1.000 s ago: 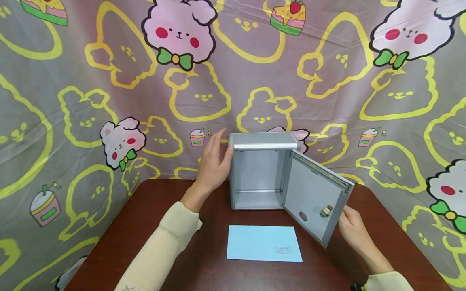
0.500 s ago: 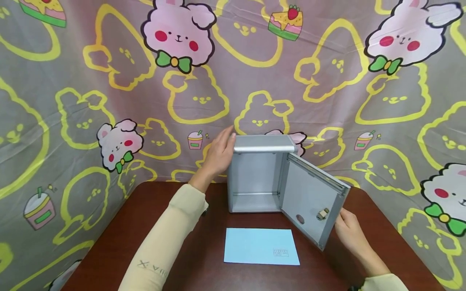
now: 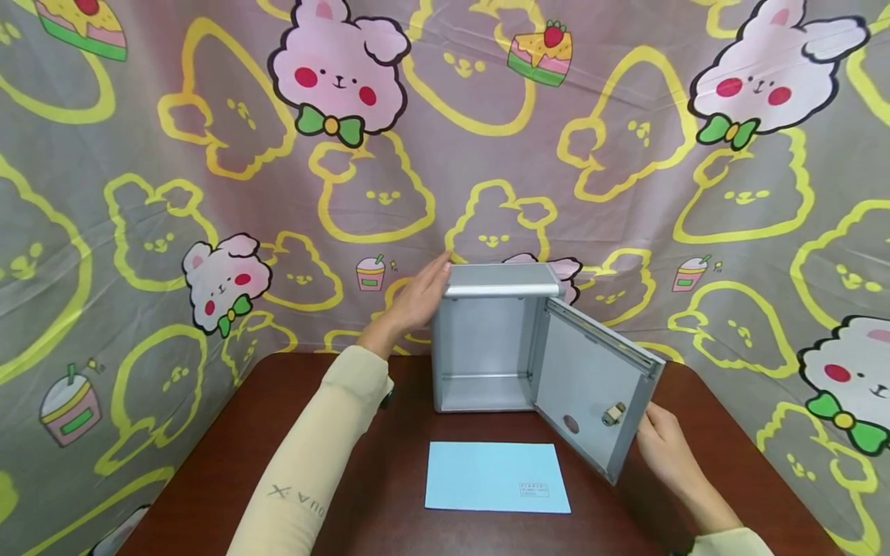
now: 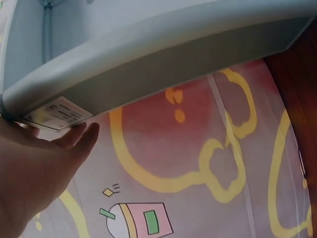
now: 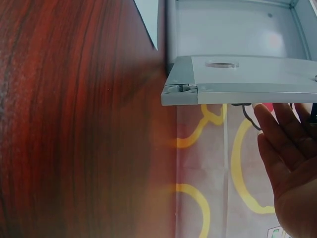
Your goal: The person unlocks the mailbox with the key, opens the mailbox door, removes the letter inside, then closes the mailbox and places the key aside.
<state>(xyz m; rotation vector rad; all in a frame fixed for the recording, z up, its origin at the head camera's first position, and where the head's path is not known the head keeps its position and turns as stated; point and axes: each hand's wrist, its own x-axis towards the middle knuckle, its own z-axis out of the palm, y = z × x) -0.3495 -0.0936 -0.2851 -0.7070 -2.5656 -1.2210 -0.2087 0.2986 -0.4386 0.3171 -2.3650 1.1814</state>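
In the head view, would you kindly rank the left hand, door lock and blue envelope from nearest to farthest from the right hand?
1. Lock, on the inner face of the door
2. Blue envelope, flat on the table
3. Left hand, at the box, upper left

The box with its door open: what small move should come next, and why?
Perhaps the right hand should leave the door and reach for the blue paper. The door stands wide open, the left hand rests against the box and may be steadying it, and the paper lies flat on the table in front.
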